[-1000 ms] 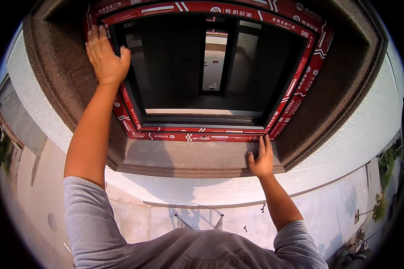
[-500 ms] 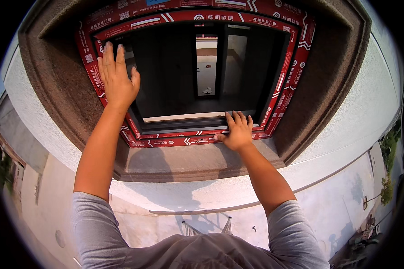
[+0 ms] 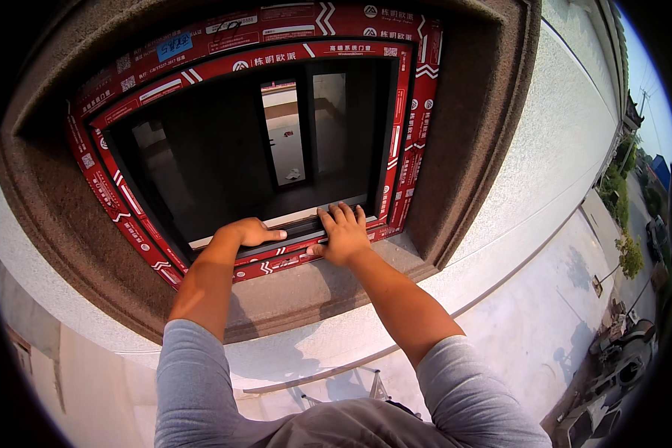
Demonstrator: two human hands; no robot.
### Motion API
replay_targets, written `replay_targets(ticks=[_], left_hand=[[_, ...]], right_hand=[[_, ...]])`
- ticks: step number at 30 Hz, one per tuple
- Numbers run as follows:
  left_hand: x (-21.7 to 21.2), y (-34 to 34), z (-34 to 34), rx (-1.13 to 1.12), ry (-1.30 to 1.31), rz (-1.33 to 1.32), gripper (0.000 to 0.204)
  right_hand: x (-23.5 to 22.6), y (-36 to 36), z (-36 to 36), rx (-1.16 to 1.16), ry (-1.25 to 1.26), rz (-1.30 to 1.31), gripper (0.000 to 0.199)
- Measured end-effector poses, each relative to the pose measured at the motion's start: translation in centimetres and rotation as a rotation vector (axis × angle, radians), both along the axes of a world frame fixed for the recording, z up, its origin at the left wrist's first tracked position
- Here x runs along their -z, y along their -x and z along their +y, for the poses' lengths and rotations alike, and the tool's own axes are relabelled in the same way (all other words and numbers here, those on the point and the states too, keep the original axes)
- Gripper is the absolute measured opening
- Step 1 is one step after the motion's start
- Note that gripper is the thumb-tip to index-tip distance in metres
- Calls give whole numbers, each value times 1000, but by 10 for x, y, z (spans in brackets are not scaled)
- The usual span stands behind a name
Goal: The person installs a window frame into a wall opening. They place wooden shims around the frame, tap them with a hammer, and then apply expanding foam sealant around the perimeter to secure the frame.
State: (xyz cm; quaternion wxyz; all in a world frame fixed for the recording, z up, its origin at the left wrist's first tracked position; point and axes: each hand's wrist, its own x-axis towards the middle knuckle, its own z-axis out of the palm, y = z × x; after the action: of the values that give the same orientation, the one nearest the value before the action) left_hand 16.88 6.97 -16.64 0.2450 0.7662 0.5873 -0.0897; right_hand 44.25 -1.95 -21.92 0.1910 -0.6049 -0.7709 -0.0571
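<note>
Harsh sunlight, dark interior, fisheye-bent edges.

A wide brown rough stone ledge (image 3: 306, 287) ran under the red-taped window frame (image 3: 276, 263). The frame's bottom rail sat right on the ledge. Two bare hands, the left hand (image 3: 252, 231) and right hand (image 3: 343, 237), rested on that rail, just above the ledge.

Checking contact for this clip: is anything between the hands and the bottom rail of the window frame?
Nothing visible. Both hands rest directly on the window frame's bottom rail: the left hand curls over its inner edge and the right hand lies flat across it, fingers spread. The red protective film covers the frame face just below them.
</note>
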Motion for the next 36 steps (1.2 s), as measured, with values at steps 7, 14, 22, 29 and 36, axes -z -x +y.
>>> replay_targets(ticks=[7,14,22,29,36], left_hand=[[3,-4,16,-80,147,-25,101],[25,5,41,-132,334,-124,90],[21,4,42,-41,327,-160,76],[17,4,38,-16,288,-167,74],[11,5,35,27,254,-171,73]], right_hand=[[1,-5,1,-7,-34,34,106],[6,-6,1,-32,-72,61,108],[-3,-3,-4,-24,-22,74,106],[-2,-3,-4,-11,-10,65,106],[5,-3,3,-17,-63,64,109]])
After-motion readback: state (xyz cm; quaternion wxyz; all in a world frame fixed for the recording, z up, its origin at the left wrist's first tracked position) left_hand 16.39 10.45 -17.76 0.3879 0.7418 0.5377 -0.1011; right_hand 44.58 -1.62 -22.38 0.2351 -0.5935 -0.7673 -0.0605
